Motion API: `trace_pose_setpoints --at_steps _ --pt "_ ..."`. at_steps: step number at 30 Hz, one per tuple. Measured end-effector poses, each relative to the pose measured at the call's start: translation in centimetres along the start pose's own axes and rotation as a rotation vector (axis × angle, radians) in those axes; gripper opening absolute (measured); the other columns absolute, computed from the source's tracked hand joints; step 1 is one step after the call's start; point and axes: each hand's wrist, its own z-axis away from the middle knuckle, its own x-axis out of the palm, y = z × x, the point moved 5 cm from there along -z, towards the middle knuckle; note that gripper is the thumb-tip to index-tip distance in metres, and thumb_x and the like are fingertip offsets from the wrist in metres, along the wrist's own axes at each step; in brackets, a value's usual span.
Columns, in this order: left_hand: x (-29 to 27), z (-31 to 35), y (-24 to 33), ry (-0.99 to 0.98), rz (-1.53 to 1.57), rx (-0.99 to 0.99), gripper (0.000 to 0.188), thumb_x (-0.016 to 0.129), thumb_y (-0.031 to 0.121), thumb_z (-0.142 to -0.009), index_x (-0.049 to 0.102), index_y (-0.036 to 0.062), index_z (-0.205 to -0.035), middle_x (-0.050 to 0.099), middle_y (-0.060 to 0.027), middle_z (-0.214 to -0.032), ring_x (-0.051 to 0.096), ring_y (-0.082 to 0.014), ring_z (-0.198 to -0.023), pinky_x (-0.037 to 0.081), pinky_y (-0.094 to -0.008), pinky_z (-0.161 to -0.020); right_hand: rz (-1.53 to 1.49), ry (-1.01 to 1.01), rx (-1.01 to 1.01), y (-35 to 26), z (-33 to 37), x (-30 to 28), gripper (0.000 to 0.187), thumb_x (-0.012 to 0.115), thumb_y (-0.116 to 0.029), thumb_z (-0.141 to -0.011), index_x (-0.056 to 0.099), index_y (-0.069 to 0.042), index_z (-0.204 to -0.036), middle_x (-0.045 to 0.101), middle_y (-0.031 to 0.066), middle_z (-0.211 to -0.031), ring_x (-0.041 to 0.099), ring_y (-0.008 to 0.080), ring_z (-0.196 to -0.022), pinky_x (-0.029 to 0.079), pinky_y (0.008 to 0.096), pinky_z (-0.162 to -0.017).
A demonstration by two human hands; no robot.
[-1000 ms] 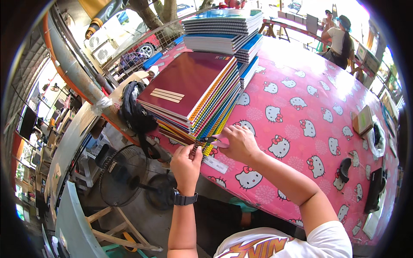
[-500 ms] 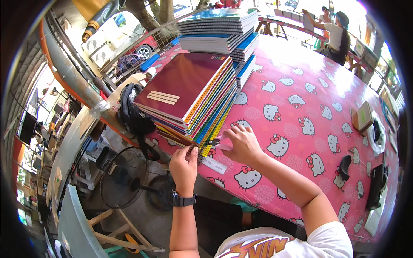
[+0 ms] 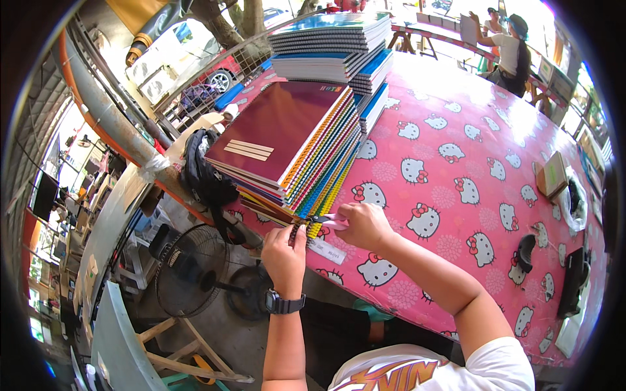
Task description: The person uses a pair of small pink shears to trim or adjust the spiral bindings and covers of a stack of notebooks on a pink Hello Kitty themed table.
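Note:
On the near left edge of the table rises a stack of spiral notebooks [image 3: 277,133], a maroon cover on top and coils in many colours along the right side. At its lowest near corner my left hand [image 3: 285,255] is closed, thumb and fingers pinching a dark brown spiral coil [image 3: 294,233]. My right hand [image 3: 366,226] grips pink-handled pliers [image 3: 336,223]. Their dark jaws reach the coil ends just beside my left fingertips, next to yellow coils. Whether the jaws bite on wire is too small to tell.
Behind stands a taller pile of blue-covered notebooks [image 3: 329,62]. The pink patterned table [image 3: 450,195] carries a dark curved object [image 3: 525,253] and a small block [image 3: 551,176] at right. A black bag [image 3: 203,171] and a fan [image 3: 192,268] are at left. Two people work at the far right.
The pliers have come slightly down and left to the coil end, their handles now closer together. My left hand has shifted a little to the right.

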Motion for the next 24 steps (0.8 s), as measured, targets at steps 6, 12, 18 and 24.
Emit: trace_pose_setpoints --at_steps 6,12,18,24 --pt "0.3 0.5 -2.8 -0.008 0.316 -0.237 0.025 0.069 0.019 -0.083 0.066 -0.0049 -0.089 0.067 -0.0111 -0.078 0.061 -0.0161 -0.068 0.047 -0.0289 -0.063 -0.022 -0.114 0.069 1.8 0.7 0.0 0.034 0.073 -0.031 -0.068 0.063 -0.009 -0.091 0.063 0.0089 -0.087 0.061 0.0282 -0.083 0.047 0.0409 -0.075" --pt "1.9 0.5 -3.5 -0.156 0.420 -0.334 0.020 0.068 0.014 -0.083 0.066 -0.0052 -0.088 0.065 -0.0037 -0.072 0.054 -0.0060 -0.060 0.044 -0.0232 -0.057 0.149 0.104 -0.125 0.7 0.9 0.1 0.043 0.074 -0.032 -0.066 0.060 -0.010 -0.100 0.059 0.0080 -0.095 0.055 0.0262 -0.098 0.041 0.0410 -0.083" --pt "1.5 0.7 -2.3 -0.068 0.357 -0.296 0.019 0.069 0.015 -0.083 0.066 -0.0041 -0.085 0.063 -0.0054 -0.069 0.053 -0.0083 -0.057 0.044 -0.0250 -0.055 0.181 0.146 -0.176 -0.2 0.8 0.5 0.044 0.074 -0.030 -0.065 0.058 -0.009 -0.100 0.059 0.0079 -0.093 0.055 0.0263 -0.095 0.041 0.0398 -0.082" --pt "1.3 0.9 -2.1 -0.063 0.309 -0.223 0.021 0.068 0.017 -0.083 0.065 -0.0043 -0.084 0.063 -0.0092 -0.075 0.058 -0.0146 -0.061 0.045 -0.0279 -0.055 0.109 0.112 -0.108 -0.1 1.0 1.6 0.035 0.072 -0.032 -0.069 0.061 -0.009 -0.093 0.061 0.0086 -0.084 0.060 0.0272 -0.084 0.045 0.0399 -0.077"
